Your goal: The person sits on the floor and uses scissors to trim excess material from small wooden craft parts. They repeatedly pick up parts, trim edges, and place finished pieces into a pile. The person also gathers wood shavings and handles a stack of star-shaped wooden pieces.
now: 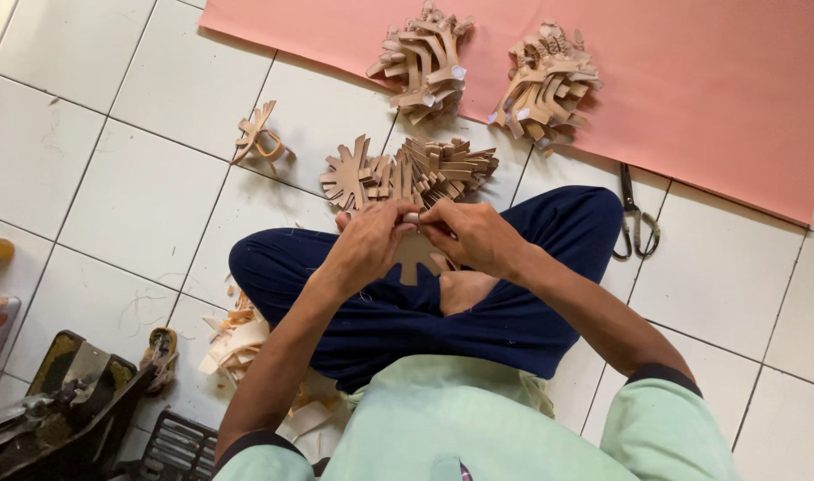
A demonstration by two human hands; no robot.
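Glossy floor tiles (140,191), matt leather pieces (425,169)

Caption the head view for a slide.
Seated cross-legged on tile, left hand and right hand pinch a tan cut-out piece.

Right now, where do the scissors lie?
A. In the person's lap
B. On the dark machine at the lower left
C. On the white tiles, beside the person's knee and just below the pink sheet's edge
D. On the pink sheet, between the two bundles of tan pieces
C: the scissors lie on the white tiled floor, beside the knee in dark blue trousers, below the pink sheet.
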